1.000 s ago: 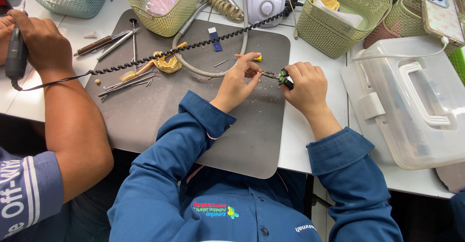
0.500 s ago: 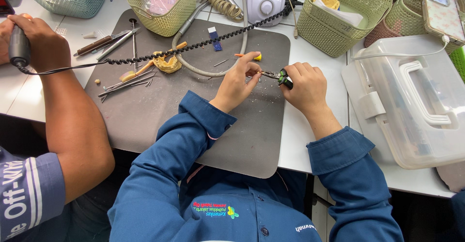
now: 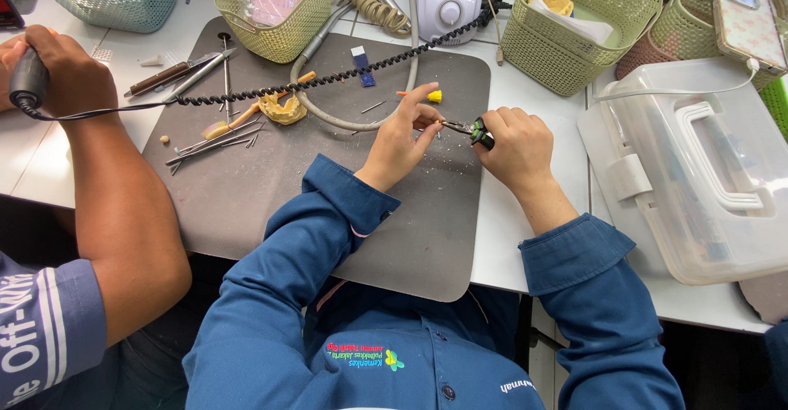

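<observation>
My right hand [image 3: 515, 143] grips small pliers [image 3: 474, 132], fingers wrapped tight round the green-and-black handles, while my left hand [image 3: 402, 135] pinches a thin wire at the plier tips — thumb and fingers pressed together, forefinger raised. It all hovers over the grey mat [image 3: 246, 188] near its far right corner. I judge short, steady bends best, wrists low. Open room lies nearer me; the coiled cord [image 3: 328, 73] and clear case [image 3: 698, 172] hem the sides.
</observation>
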